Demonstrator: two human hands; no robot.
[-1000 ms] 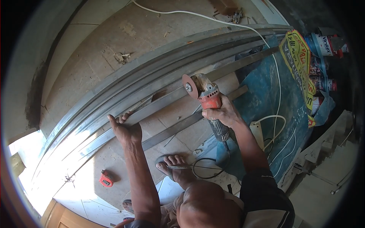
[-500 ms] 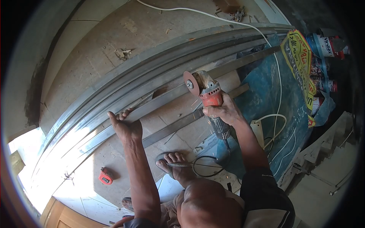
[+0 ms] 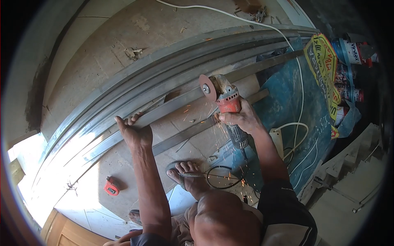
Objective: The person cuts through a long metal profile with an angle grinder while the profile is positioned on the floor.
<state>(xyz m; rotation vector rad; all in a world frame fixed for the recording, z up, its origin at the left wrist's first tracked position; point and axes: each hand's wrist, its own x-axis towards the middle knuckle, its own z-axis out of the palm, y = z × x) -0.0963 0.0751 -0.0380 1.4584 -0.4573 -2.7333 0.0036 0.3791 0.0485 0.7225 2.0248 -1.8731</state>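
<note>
My right hand (image 3: 242, 117) is wrapped round the red and black body of an angle grinder (image 3: 229, 107). The grinder's disc (image 3: 208, 88) meets a long metal bar (image 3: 174, 105), and orange sparks fly down below it. Farther left along the same bar, my left hand (image 3: 136, 130) holds it, thumb raised on the near side and fingertips showing over the far edge. Behind the bar, several long grey metal profiles (image 3: 164, 64) lie side by side. Another bar (image 3: 180, 137) lies nearer to me.
A red tape measure (image 3: 111, 186) lies on the floor at the left. My sandalled foot (image 3: 186, 174) is below the grinder. A white cable (image 3: 301, 82) crosses a blue sheet (image 3: 283, 96). Paint cans (image 3: 351, 52) and a yellow printed sheet (image 3: 324, 61) are at the right.
Many more orange sparks now fall from the grinder towards my foot and knee. Both hands keep their grips, with hardly any movement; the view has shifted slightly.
</note>
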